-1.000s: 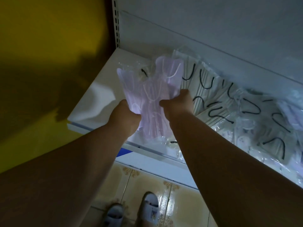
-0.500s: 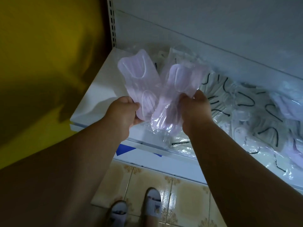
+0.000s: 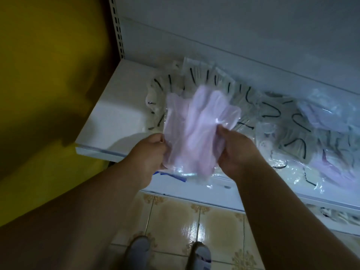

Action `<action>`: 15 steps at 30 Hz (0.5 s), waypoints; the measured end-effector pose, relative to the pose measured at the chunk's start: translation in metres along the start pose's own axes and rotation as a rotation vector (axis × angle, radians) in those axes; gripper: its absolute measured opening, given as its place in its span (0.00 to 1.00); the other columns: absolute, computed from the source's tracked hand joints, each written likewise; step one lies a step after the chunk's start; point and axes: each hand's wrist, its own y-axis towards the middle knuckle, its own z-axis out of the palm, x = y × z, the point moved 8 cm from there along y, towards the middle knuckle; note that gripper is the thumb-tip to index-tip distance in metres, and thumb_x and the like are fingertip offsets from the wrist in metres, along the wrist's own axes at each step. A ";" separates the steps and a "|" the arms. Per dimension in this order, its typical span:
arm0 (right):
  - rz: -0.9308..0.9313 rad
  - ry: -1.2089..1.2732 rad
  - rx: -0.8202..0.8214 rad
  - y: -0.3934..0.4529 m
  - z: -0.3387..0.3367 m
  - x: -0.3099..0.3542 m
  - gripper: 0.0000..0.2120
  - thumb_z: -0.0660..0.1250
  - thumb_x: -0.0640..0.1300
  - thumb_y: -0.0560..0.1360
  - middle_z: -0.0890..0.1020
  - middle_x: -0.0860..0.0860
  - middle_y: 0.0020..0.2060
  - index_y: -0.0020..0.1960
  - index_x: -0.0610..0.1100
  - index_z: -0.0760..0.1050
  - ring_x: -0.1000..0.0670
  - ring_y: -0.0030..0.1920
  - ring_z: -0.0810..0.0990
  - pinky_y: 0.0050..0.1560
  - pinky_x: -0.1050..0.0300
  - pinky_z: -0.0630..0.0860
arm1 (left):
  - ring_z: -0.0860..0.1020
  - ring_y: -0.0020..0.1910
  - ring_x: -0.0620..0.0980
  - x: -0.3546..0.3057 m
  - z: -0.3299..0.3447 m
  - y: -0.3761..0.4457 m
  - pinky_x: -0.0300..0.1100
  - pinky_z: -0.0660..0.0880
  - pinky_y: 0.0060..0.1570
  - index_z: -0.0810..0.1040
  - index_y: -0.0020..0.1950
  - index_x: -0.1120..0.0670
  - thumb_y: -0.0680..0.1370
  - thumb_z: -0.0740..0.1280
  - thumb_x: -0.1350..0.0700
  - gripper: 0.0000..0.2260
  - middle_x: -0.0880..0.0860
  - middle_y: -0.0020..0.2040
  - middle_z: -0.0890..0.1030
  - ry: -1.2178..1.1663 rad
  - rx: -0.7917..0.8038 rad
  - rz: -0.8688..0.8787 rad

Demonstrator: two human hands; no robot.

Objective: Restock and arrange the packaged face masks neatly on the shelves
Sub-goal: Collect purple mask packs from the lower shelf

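Note:
A bunch of pale purple face masks in clear plastic packs (image 3: 196, 129) is held upright over the front edge of the white shelf (image 3: 109, 117). My left hand (image 3: 150, 152) grips the bunch's left side and my right hand (image 3: 235, 151) grips its right side. The packs are blurred by motion. Behind them, white masks with black ear loops in clear packs (image 3: 214, 82) lie fanned along the shelf. More purple packs (image 3: 327, 117) lie at the right.
A yellow wall (image 3: 48, 75) bounds the shelf on the left, beside a perforated shelf upright (image 3: 116, 26). A grey back panel (image 3: 233, 36) rises behind the masks. Below are a lower shelf (image 3: 194, 193), a tiled floor (image 3: 175, 221) and my two slippered feet (image 3: 140, 252).
The two spread groups of purple packs have come together into one bunch between my hands. The bunch has dropped lower, toward the shelf's front edge, and the view has shifted right.

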 end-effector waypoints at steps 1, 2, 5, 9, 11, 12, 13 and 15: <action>-0.011 -0.116 0.001 0.000 -0.003 -0.006 0.09 0.71 0.44 0.76 0.86 0.42 0.47 0.51 0.38 0.80 0.45 0.45 0.86 0.51 0.47 0.83 | 0.76 0.39 0.55 0.003 0.008 -0.003 0.47 0.76 0.43 0.79 0.41 0.56 0.77 0.61 0.67 0.10 0.59 0.41 0.78 -0.014 0.000 -0.009; -0.017 -0.202 0.000 -0.001 -0.007 -0.010 0.10 0.72 0.45 0.75 0.85 0.42 0.48 0.51 0.39 0.80 0.42 0.48 0.85 0.55 0.42 0.81 | 0.74 0.39 0.54 0.007 0.014 -0.006 0.44 0.73 0.41 0.78 0.40 0.56 0.77 0.62 0.65 0.09 0.58 0.41 0.77 -0.031 0.001 0.002; -0.017 -0.309 0.026 -0.007 -0.024 -0.014 0.07 0.72 0.42 0.71 0.84 0.37 0.45 0.47 0.39 0.81 0.34 0.47 0.83 0.53 0.34 0.80 | 0.82 0.46 0.56 0.014 0.049 -0.012 0.46 0.74 0.51 0.84 0.51 0.56 0.82 0.63 0.51 0.13 0.57 0.52 0.85 -0.260 0.106 -0.058; -0.094 -0.304 -0.014 -0.014 -0.070 0.010 0.04 0.70 0.38 0.73 0.85 0.39 0.45 0.47 0.41 0.82 0.36 0.47 0.84 0.53 0.37 0.81 | 0.81 0.61 0.57 0.015 0.107 -0.023 0.55 0.73 0.64 0.80 0.66 0.55 0.82 0.61 0.50 0.16 0.58 0.64 0.81 -0.286 0.313 0.007; -0.171 -0.438 -0.067 -0.018 -0.103 0.033 0.03 0.70 0.40 0.75 0.85 0.43 0.44 0.49 0.43 0.80 0.41 0.45 0.84 0.50 0.44 0.83 | 0.81 0.59 0.62 0.021 0.138 -0.021 0.60 0.73 0.64 0.79 0.64 0.57 0.79 0.68 0.62 0.14 0.60 0.61 0.82 -0.157 0.199 0.046; -0.220 -0.491 -0.085 -0.019 -0.120 0.047 0.06 0.71 0.42 0.75 0.85 0.46 0.45 0.52 0.45 0.79 0.44 0.45 0.85 0.50 0.46 0.83 | 0.81 0.59 0.63 0.023 0.153 -0.022 0.62 0.73 0.64 0.80 0.62 0.57 0.76 0.70 0.65 0.15 0.61 0.59 0.83 -0.117 0.103 0.056; -0.271 -0.539 -0.106 -0.020 -0.137 0.061 0.11 0.73 0.43 0.74 0.84 0.49 0.46 0.55 0.46 0.77 0.47 0.45 0.84 0.50 0.48 0.83 | 0.80 0.59 0.64 0.022 0.172 -0.025 0.63 0.73 0.64 0.80 0.61 0.57 0.74 0.73 0.66 0.16 0.61 0.58 0.83 -0.103 0.045 0.076; -0.413 -0.724 -0.204 -0.016 -0.175 0.099 0.17 0.74 0.46 0.73 0.81 0.53 0.48 0.59 0.48 0.74 0.52 0.46 0.82 0.51 0.53 0.80 | 0.79 0.60 0.64 0.018 0.208 -0.030 0.60 0.74 0.63 0.80 0.58 0.55 0.71 0.74 0.65 0.17 0.60 0.58 0.82 -0.095 -0.012 0.122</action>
